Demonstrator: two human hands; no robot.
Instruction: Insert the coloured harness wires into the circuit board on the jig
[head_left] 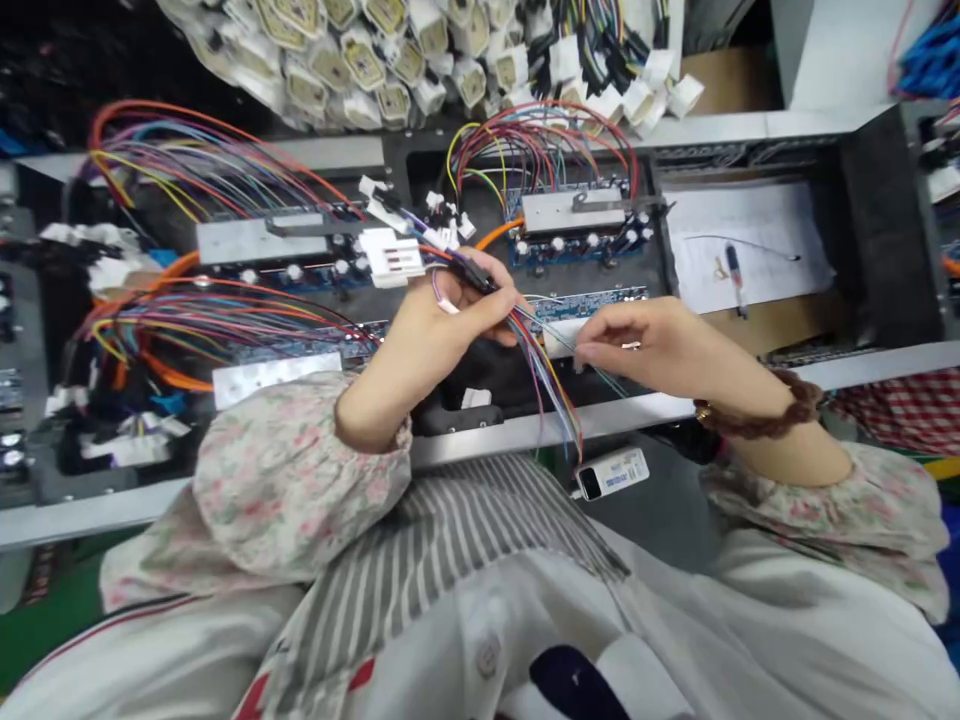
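Over the worktop [525,428], two circuit boards [577,240] sit side by side, each trailing coloured wires. The left hand [442,330] clamps one wire bundle [544,370] by its black connector; the right hand [645,345] seemingly pinches one thin strand, fingers nearly closed.

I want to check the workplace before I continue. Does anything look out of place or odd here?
One thing stands out: a small white labelled device lies past the bench's front rail, below the wires hanging from the left hand; what holds it there is unclear. The screwdriver lies loose on the paper sheet. No damage shows.
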